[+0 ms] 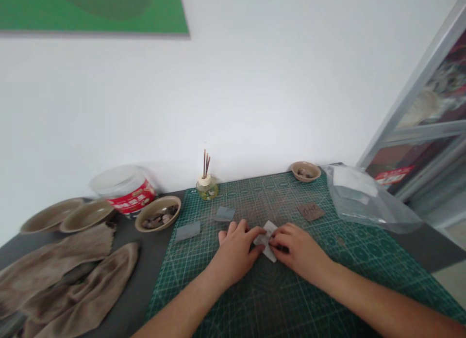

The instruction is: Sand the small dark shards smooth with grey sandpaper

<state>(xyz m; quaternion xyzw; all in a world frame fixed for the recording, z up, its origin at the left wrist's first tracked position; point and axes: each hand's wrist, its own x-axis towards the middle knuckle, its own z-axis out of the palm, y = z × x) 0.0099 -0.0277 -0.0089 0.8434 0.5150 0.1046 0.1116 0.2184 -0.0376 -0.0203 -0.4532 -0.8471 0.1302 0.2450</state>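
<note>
Left hand (235, 253): on cutting mat (276, 294), fingers clamped on white sheet (267, 241).
Right hand (296, 248): on mat, fingers clamped on sheet's opposite side.
Grip: both hands together, sheet pinched between them.
Sheet location: near mat's middle, between hands.
Gray squares (224, 213): on mat's left part, beyond hands.
Brown tag (310, 211): on mat, beyond right hand.
Cloths (61, 275): left of mat, on dark table (145, 275).
Pebble bowl (158, 213): just left of mat.
Plastic bag (364, 197): touching mat's right edge.
Small bowl (306, 171): on mat's far edge.
Reed diffuser (207, 183): at mat's far edge.
Red-labeled tub (124, 190): beyond pebble bowl, left of mat.
Dishes (69, 215): farther left of mat, beside tub.
</note>
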